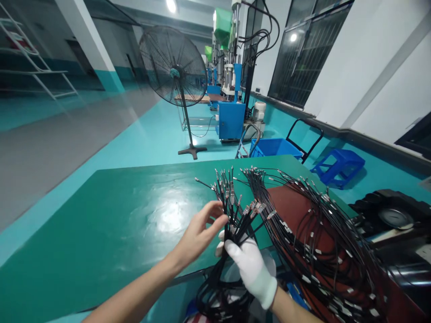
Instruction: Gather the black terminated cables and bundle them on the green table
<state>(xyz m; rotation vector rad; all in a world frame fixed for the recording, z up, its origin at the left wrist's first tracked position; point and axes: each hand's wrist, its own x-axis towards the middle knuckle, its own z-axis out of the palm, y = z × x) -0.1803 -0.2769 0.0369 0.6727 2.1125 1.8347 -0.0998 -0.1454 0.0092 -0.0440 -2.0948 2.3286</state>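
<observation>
Green table (101, 224) | left hand (198, 233) fingering cable bundle (232, 211) | gloved right hand (251, 267) clenched on it

Bright, even indoor light from ceiling lamps (171, 5). White glare patch on the green table (101, 215) (a lamp also mirrors in the dark window (296, 54)). Shadows soft, faint. Strong wide-angle bending at edges; walls lean. Centre sharp, corners slightly smeared.

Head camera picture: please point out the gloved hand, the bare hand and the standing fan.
right hand (251, 264), head view, on the back of the white glove.
left hand (198, 233), head view, on the back of the hand.
standing fan (173, 67), head view, on the round grille.
</observation>
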